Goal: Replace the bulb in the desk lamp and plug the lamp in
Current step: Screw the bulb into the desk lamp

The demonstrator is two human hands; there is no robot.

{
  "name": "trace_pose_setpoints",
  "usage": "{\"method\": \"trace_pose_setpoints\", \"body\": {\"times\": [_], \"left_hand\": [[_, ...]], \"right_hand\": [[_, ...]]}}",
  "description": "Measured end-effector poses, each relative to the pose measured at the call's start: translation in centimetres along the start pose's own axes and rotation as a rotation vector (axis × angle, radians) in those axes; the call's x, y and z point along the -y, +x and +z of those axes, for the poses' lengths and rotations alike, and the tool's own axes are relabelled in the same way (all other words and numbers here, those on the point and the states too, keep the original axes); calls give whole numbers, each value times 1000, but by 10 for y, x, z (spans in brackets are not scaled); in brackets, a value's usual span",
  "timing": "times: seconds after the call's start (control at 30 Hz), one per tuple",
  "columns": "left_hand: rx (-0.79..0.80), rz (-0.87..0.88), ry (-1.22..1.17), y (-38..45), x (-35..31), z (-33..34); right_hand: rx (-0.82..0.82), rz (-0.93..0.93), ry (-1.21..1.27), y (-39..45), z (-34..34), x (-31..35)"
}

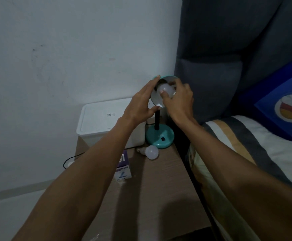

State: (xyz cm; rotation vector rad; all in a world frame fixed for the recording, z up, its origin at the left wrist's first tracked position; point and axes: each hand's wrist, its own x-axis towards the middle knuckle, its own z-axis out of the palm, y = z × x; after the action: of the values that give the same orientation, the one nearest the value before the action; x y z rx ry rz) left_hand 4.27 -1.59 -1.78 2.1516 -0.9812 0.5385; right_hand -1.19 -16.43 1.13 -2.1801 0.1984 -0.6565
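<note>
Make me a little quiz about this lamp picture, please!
1. True or false: the right hand grips the bulb in the shade.
2. What does the left hand hold? A) box B) shade C) cable
3. Where is the spare bulb lying?

Key:
1. True.
2. B.
3. On the table, in front of the lamp base, beside the purple box.

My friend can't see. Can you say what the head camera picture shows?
The right hand grips a white bulb inside the teal lamp's shade, steadied by the left hand. A second bulb lies on the table.
</note>
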Motion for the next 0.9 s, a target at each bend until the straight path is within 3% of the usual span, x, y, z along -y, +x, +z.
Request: {"method": "trace_pose_setpoints", "body": {"times": [0.23,0.5,0.67,0.9], "left_hand": [[-3,-5,0,-1,1,0],[8,-6,9,-1,0,1],[9,-8,21,-2,-1,0],[13,-6,21,0,0,2]], "right_hand": [[-18,136,24,4,-2,-2],[28,30,-57,0,3,1],[-17,229,29,3,6,-5],[-26,87,62,-2,7,0]]}}
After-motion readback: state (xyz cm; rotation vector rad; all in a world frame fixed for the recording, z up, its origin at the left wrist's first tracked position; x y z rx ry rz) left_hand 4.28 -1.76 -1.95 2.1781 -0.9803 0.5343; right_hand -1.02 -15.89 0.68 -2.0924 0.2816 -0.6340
